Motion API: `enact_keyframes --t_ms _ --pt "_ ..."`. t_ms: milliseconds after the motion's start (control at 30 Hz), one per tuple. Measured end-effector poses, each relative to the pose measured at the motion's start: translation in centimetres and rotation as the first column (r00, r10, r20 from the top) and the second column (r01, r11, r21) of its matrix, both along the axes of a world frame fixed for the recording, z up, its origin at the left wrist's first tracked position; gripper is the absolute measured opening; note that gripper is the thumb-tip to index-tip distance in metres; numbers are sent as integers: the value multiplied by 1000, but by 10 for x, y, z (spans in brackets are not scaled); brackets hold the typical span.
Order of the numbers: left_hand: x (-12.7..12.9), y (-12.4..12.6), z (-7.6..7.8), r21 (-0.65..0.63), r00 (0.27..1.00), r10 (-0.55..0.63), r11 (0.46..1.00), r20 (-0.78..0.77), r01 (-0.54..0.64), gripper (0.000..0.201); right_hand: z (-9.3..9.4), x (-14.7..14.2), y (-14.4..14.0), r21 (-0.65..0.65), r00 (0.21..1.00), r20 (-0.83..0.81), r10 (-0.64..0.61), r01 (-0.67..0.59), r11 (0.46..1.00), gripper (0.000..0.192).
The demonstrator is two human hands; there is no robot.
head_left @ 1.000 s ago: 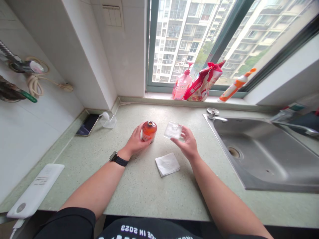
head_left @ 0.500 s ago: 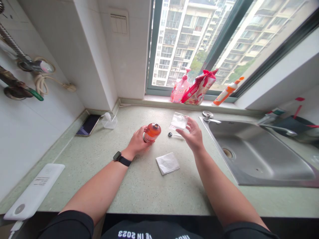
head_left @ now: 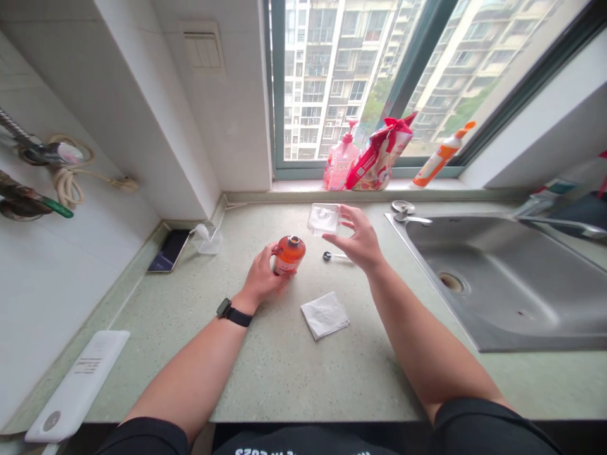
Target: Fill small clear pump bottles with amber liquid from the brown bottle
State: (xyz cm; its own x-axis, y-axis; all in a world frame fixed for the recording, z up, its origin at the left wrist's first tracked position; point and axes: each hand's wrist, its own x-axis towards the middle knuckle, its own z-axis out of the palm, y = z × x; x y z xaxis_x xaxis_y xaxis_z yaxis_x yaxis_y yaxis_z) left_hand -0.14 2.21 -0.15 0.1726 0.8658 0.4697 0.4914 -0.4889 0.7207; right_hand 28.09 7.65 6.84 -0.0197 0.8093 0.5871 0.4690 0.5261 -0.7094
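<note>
Taking the amber bottle [head_left: 289,258] as the middle of the clock, the left hand [head_left: 262,276] comes in from 8 o'clock and grips its side, fingers and thumb wrapped round the body. The bottle's neck is bare and uncapped, facing up with a slight lean toward 1 o'clock; whether its base rests on the pale green counter [head_left: 284,373] I cannot tell. At 1 to 2 o'clock, just beside the bottle and apart from it, the right hand [head_left: 361,243] pinches a clear square container [head_left: 323,219] by its right edge, thumb below and fingers behind.

At 3 o'clock lies a slim white piece with a dark round end [head_left: 327,256], its far end running toward the right hand. A folded white cloth [head_left: 325,315] (or perhaps paper, hard to say) lies flat at 5 o'clock. Near 9 to 10 o'clock sit a small clear vessel with a white spout [head_left: 207,240] and, beyond it, a phone [head_left: 168,251]. The steel sink [head_left: 502,284] is well apart at 3 o'clock. On the windowsill, between 1 and 2 o'clock, stand 3 packages: a pink pump bottle [head_left: 340,165], a red bag [head_left: 382,155] and an orange-and-white bottle [head_left: 439,159].
</note>
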Motion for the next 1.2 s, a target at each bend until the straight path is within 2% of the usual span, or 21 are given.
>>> enact_keyframes --t_ms 167,267,533,733,1033,1200 --pt "0 -3 6 -1 1000 -4 1000 -20 4 73 5 10 -5 52 987 155 37 -46 998 71" --pt "0 -5 8 43 999 24 999 -44 -22 73 11 17 -7 52 974 223 44 -57 997 71" --pt "-2 -5 10 250 966 218 952 -139 -178 73 22 24 -14 4 940 329 87 -93 996 66" --pt "-2 -7 11 314 914 321 919 -247 -238 74 27 24 -20 -60 899 418 131 -117 991 64" --pt "1 -10 11 365 900 321 909 -296 -204 69 31 22 -25 -99 862 480 164 -132 986 68" --pt "1 -10 10 339 894 312 919 -321 -200 71 31 22 -26 -106 856 488 169 -134 985 72"
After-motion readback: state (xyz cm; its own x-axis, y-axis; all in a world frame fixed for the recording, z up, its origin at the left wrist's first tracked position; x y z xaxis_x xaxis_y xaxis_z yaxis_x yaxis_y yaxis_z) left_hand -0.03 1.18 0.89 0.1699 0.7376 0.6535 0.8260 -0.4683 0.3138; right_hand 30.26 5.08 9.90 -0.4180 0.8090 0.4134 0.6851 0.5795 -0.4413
